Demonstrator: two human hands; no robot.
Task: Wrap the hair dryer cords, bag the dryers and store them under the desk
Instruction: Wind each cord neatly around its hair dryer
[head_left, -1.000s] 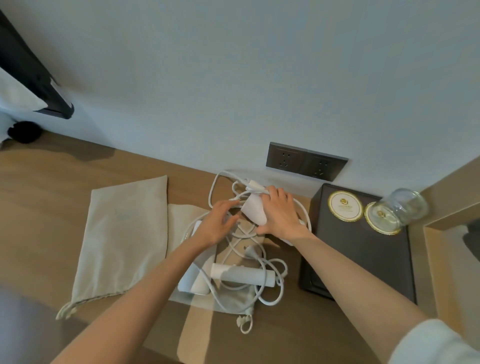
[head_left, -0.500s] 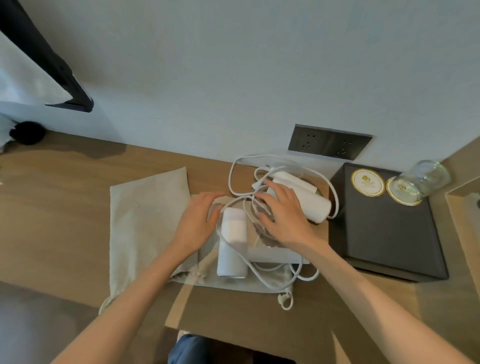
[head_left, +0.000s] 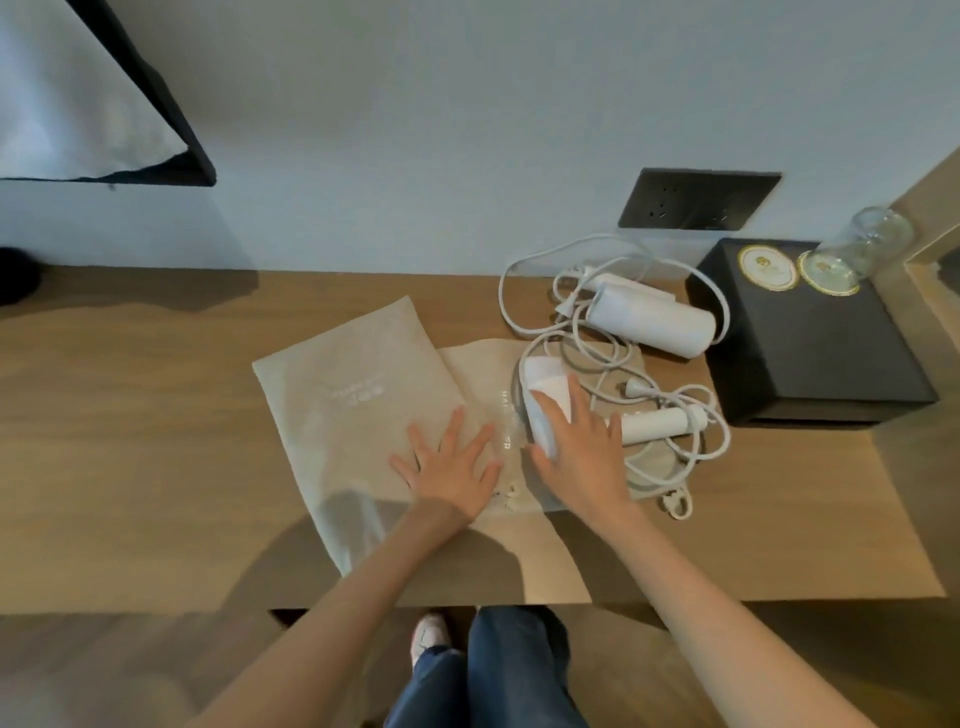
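The left hand (head_left: 449, 467) is laid flat on a bag (head_left: 353, 405) on the bench (head_left: 130, 441), with its fingers spread. The near dryer (head_left: 543, 400) is held on a second bag (head_left: 483, 374) by the right hand (head_left: 582, 457), with fingers curled over it. The far dryer (head_left: 649, 317) is seen just beside a black box (head_left: 810, 353). The cords (head_left: 691, 447) are not wrapped.

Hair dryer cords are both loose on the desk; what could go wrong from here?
The near dryer gripped by the right hand has its cord looped close to the far dryer; lifting it may drag that one.
That cord lies on the second bag; tugging the bag could pull the tangle.
A swinging cord might hit the glass on the black tray.
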